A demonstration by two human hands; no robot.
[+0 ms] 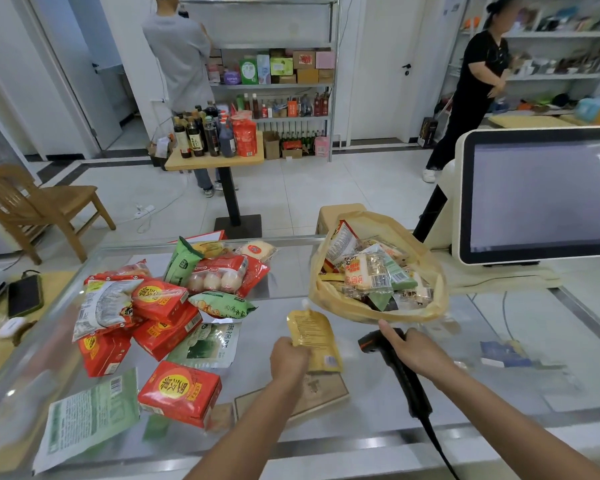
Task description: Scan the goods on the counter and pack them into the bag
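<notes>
Yellow spouted pouch (311,336), centre frame: our left hand (289,359) grips its lower part over the glass tabletop (371,422). Our right hand (417,351) wraps the black scanner (411,389) just right of it; the tan bag (347,311) sits behind, full of snacks (368,275).

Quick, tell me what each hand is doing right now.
Left hand: grips the yellow spouted pouch.
Right hand: grips the black barcode scanner.

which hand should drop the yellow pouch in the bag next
Left. The left hand grips the yellow pouch right by the bag; the right hand is busy holding the scanner.
</notes>
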